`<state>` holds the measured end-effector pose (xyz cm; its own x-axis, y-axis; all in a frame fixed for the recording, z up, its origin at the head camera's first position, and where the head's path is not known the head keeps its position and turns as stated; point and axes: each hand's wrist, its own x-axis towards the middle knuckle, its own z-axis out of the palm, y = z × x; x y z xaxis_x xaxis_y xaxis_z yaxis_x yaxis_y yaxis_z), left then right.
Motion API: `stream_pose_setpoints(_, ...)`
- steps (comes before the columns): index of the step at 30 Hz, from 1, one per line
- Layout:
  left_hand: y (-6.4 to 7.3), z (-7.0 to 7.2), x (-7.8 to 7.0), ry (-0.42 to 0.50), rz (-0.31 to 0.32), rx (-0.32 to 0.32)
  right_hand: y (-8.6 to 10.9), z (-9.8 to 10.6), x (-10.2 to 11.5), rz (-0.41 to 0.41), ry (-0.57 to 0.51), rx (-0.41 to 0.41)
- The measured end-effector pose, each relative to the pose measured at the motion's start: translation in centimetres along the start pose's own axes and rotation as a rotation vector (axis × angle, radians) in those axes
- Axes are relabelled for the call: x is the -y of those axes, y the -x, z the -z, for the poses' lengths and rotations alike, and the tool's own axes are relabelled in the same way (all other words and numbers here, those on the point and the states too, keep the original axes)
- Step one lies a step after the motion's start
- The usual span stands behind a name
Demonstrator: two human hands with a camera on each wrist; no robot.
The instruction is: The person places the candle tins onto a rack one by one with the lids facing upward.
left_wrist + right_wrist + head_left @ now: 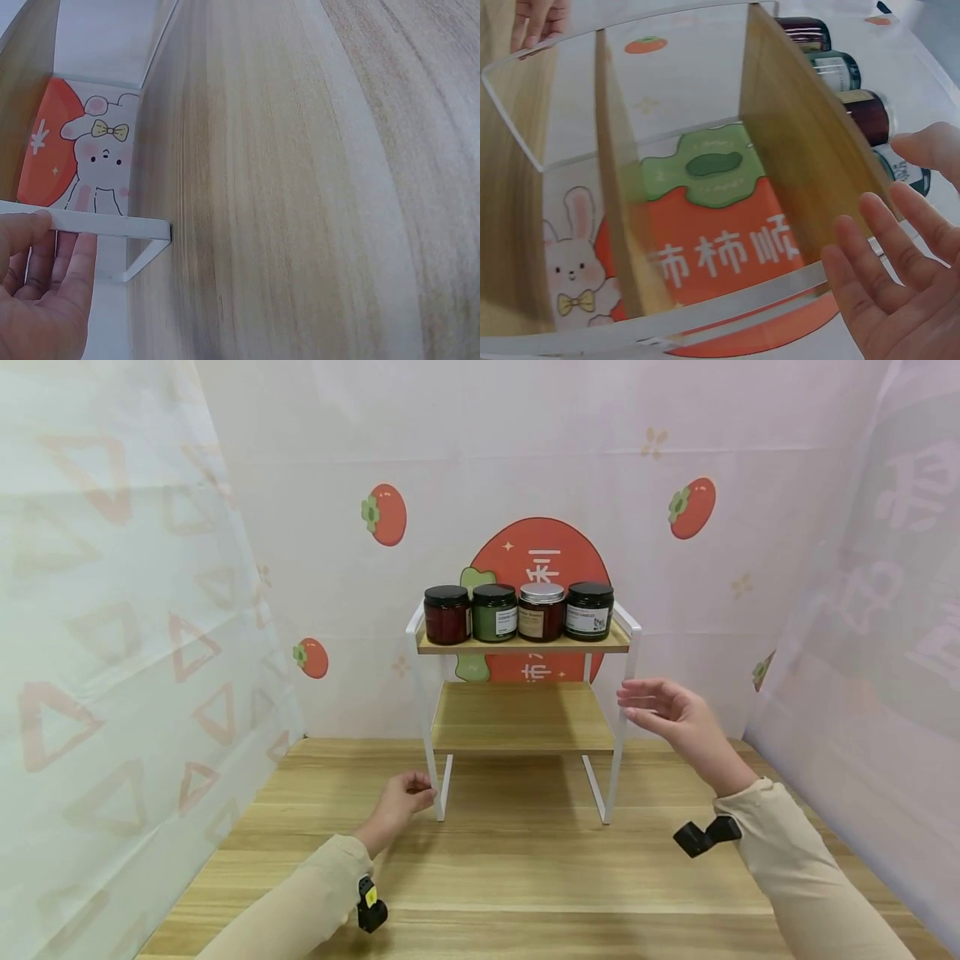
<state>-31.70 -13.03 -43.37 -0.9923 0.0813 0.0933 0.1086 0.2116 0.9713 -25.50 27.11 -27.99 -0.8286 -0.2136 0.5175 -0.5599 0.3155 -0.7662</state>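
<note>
A two-tier shelf rack (522,752) with wooden boards and a white metal frame stands on the table. Low on its left front leg, my left hand (405,797) grips the white bar; the left wrist view shows the thumb in front of the leg (112,223) and the fingers behind it. My right hand (667,710) is beside the right post, its fingers loosely extended and holding nothing. On the top board sit a dark red jar (447,620), a green jar (495,617), a silver-lidded brown jar (542,614) and a dark green jar (588,614), side by side.
The wood-grain table (517,877) extends in front of the rack and to both sides. Printed fabric walls (525,427) enclose it at the back, left and right. The rack's lower board (522,714) lies under the jars.
</note>
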Motion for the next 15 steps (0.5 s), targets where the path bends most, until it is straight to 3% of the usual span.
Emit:
stream_pose_setpoints(8,-0.2,0.2,0.3,-0.010,-0.004,-0.003,1.4,-0.9,-1.8,-0.042,-0.017,0.045)
stream_pose_setpoints(15,0.0,0.3,0.0,0.056,0.007,0.028,2.8,-1.0,-3.5,-0.113,0.028,0.105)
